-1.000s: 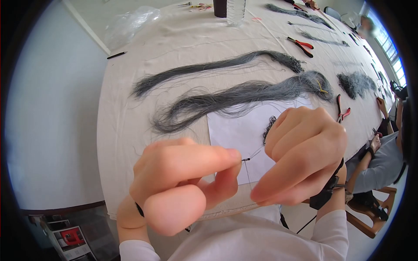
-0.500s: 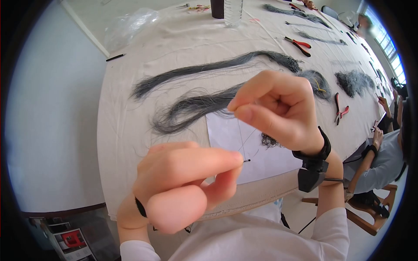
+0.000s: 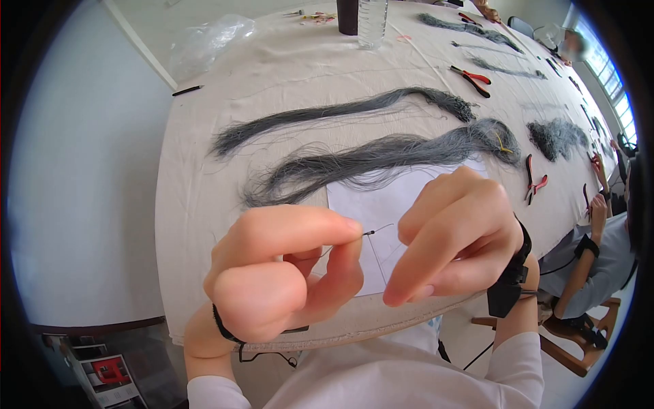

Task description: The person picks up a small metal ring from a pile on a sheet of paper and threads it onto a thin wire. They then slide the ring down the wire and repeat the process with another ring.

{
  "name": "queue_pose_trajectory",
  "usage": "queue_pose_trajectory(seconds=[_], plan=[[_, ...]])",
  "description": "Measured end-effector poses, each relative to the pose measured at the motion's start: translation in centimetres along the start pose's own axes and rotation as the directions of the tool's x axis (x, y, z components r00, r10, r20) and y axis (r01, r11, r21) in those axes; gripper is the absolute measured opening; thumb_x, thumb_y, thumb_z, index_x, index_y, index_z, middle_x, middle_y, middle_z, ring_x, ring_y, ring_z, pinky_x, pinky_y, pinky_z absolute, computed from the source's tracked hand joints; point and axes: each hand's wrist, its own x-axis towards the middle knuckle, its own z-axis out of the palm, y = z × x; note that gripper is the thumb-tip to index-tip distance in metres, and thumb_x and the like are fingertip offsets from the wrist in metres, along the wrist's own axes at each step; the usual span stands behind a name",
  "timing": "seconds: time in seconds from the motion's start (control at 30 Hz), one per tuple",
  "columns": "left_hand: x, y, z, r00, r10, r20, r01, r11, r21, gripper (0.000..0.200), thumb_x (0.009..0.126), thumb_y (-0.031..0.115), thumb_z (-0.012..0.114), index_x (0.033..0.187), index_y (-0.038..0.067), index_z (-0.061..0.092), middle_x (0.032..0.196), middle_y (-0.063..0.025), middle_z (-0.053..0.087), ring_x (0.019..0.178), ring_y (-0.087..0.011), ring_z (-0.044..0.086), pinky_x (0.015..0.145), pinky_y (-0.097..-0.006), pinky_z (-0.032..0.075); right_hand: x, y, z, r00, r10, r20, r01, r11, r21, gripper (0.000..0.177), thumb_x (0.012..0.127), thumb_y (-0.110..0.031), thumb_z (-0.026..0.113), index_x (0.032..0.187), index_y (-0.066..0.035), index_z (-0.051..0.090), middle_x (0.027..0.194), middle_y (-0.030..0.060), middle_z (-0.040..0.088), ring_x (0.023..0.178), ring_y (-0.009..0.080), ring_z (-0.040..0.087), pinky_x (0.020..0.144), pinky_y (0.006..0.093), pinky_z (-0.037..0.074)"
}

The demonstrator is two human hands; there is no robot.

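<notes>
My left hand [image 3: 289, 262] pinches a thin dark wire between thumb and index finger, and a small dark piece [image 3: 369, 233] on it sticks out past the fingertips. Just to the right, my right hand [image 3: 460, 238] has its fingers pressed together; a fine thread seems to run down from the dark piece to its fingertips. Both hands are raised over a white sheet of paper [image 3: 340, 198]. Beyond them lies a looped bundle of grey strands [image 3: 402, 151] with a yellow tie, and behind that a second long grey bundle [image 3: 306, 114].
Red-handled pliers [image 3: 535, 180] lie at the right, another pair [image 3: 471, 78] farther back. A black pen [image 3: 187, 90], a plastic bag [image 3: 211, 44], a clear bottle [image 3: 372, 24] and a dark cup [image 3: 347, 15] are on the cloth-covered table. A co-worker [image 3: 599, 252] sits at the right edge.
My right hand has come down from above the grey bundle to beside my left hand. My left hand has shifted slightly up and left, and the dark piece has risen with it.
</notes>
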Motion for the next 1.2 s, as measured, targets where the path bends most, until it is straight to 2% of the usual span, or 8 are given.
queue_pose_trajectory(seconds=[0.1,0.43,0.57,0.73,0.8,0.93,1.1,1.2], plan=[[0.2,0.5,-0.9,0.994,-0.027,0.110,0.020,0.998,0.067,0.042,0.081,-0.007,0.061,0.094,0.008,0.024,0.098,-0.0202,0.055,0.061,-0.0096,0.050,0.052,-0.0171,0.046,-0.1,1.2,1.1,0.998,0.032,-0.049,-0.032,0.999,-0.013,0.007,0.077,0.000,0.068,0.083,-0.001,0.072,0.059,0.0076,0.058,0.040,0.0122,0.043,0.037,0.0273,0.023],[0.2,0.7,-1.0,0.988,-0.041,0.146,0.024,0.993,0.115,0.042,0.082,-0.002,0.062,0.094,0.008,0.024,0.095,-0.0187,0.056,0.058,-0.0096,0.049,0.049,-0.0172,0.043,0.4,1.1,0.7,0.923,0.120,-0.365,-0.298,0.824,-0.482,0.016,0.078,0.000,0.068,0.092,-0.007,0.070,0.067,-0.0016,0.060,0.049,0.0068,0.044,0.043,0.0221,0.031],[0.3,0.7,-0.9,0.988,-0.031,0.148,0.013,0.993,0.118,0.042,0.082,-0.003,0.062,0.094,0.009,0.024,0.094,-0.0182,0.055,0.057,-0.0095,0.047,0.048,-0.0171,0.043,0.3,2.7,0.2,0.909,0.100,-0.405,-0.119,0.993,-0.022,0.005,0.077,-0.006,0.068,0.078,-0.002,0.064,0.059,-0.0029,0.044,0.052,0.0056,0.033,0.048,0.0235,0.026],[0.3,0.6,-1.3,0.982,-0.043,0.181,0.018,0.991,0.136,0.041,0.082,-0.001,0.062,0.094,0.009,0.024,0.093,-0.0178,0.055,0.057,-0.0090,0.046,0.048,-0.0166,0.042,0.1,1.9,-0.9,0.923,0.244,-0.297,-0.280,0.956,-0.087,0.034,0.078,-0.013,0.069,0.107,-0.002,0.056,0.095,0.0103,0.057,0.073,0.0115,0.050,0.062,0.0232,0.037],[0.4,0.4,-1.4,0.983,-0.029,0.183,0.011,0.995,0.099,0.041,0.082,-0.002,0.062,0.094,0.009,0.025,0.093,-0.0180,0.055,0.057,-0.0088,0.047,0.049,-0.0164,0.042,0.4,1.5,-0.9,0.982,0.081,-0.168,-0.160,0.831,-0.534,0.053,0.076,-0.013,0.069,0.123,0.000,0.048,0.119,0.0175,0.054,0.096,0.0195,0.057,0.078,0.0291,0.044],[0.4,0.3,-1.1,0.987,-0.028,0.158,0.016,0.997,0.077,0.041,0.081,-0.002,0.062,0.094,0.009,0.025,0.093,-0.0183,0.056,0.058,-0.0085,0.047,0.049,-0.0165,0.043,0.8,1.8,0.0,0.982,-0.065,-0.177,-0.049,0.818,-0.573,0.056,0.077,-0.008,0.067,0.127,0.003,0.046,0.126,0.0201,0.053,0.106,0.0264,0.058,0.090,0.0374,0.045],[0.3,0.1,-0.8,0.990,-0.012,0.138,0.012,1.000,0.004,0.042,0.081,-0.003,0.063,0.094,0.008,0.025,0.092,-0.0187,0.056,0.059,-0.0084,0.048,0.050,-0.0168,0.044,-0.1,2.3,1.0,0.972,0.218,-0.087,-0.197,0.960,0.201,0.027,0.085,0.002,0.058,0.111,0.005,0.055,0.105,0.0151,0.061,0.094,0.0218,0.060,0.086,0.0351,0.047],[0.4,0.1,-0.7,0.989,-0.014,0.147,0.009,0.999,0.034,0.042,0.081,-0.004,0.064,0.094,0.008,0.025,0.094,-0.0191,0.056,0.060,-0.0084,0.049,0.050,-0.0171,0.044,0.2,1.0,0.5,0.933,0.344,-0.104,-0.310,0.916,0.255,0.009,0.091,-0.002,0.054,0.096,0.000,0.061,0.094,0.0084,0.061,0.082,0.0137,0.059,0.071,0.0286,0.048]])
